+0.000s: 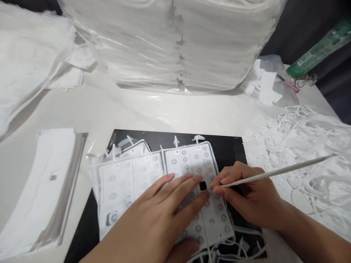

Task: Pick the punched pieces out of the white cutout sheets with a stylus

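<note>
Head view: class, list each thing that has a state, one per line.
Sheet, flat on the mat, one square hole.
Left hand, open, pressing the sheet.
Right hand, pinching the pick.
Pick, tip at the hole.
Scraps, loose heap.
Stack, piled behind.

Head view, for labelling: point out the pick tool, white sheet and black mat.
pick tool [274, 171], head view, mid shaft.
white sheet [123, 182], head view, left panel.
black mat [229, 148], head view, bare top-right corner.
</note>
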Action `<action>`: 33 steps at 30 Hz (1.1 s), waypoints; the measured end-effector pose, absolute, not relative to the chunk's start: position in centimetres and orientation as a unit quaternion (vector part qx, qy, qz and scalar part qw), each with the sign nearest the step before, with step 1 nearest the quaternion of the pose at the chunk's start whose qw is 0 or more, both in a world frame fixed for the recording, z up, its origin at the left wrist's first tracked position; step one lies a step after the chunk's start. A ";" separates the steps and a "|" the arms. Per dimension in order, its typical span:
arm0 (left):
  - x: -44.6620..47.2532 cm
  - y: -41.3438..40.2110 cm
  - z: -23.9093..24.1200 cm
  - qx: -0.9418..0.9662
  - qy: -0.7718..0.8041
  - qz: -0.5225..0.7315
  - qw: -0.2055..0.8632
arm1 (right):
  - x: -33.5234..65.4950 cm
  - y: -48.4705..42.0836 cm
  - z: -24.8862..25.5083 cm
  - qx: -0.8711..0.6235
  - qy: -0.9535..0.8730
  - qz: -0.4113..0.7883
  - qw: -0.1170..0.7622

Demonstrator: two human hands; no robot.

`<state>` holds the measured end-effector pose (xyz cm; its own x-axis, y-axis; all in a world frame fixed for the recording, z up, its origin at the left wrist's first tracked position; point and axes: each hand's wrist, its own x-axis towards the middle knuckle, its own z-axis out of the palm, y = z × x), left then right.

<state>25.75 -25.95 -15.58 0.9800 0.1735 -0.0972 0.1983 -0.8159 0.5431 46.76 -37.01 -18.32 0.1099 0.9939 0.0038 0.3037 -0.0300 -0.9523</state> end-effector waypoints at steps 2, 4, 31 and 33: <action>25.7 -26.0 -15.6 0.953 0.098 -0.022 0.287 | 46.7 -36.9 -18.3 -0.600 -0.544 0.386 0.442; 25.6 -26.0 -15.7 0.955 0.094 -0.023 0.282 | 46.7 -36.9 -18.2 -0.601 -0.548 0.382 0.440; 25.8 -25.9 -15.5 0.955 0.091 -0.024 0.282 | 46.8 -36.9 -18.3 -0.593 -0.550 0.387 0.443; 25.9 -26.0 -15.4 0.954 0.093 -0.022 0.283 | 46.8 -37.0 -18.3 -0.592 -0.543 0.399 0.442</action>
<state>25.88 -25.99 -15.44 0.9818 0.1654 -0.0938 0.1898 -0.8229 0.5355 46.84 -37.00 -18.26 0.0908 0.9958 0.0079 0.2904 -0.0189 -0.9567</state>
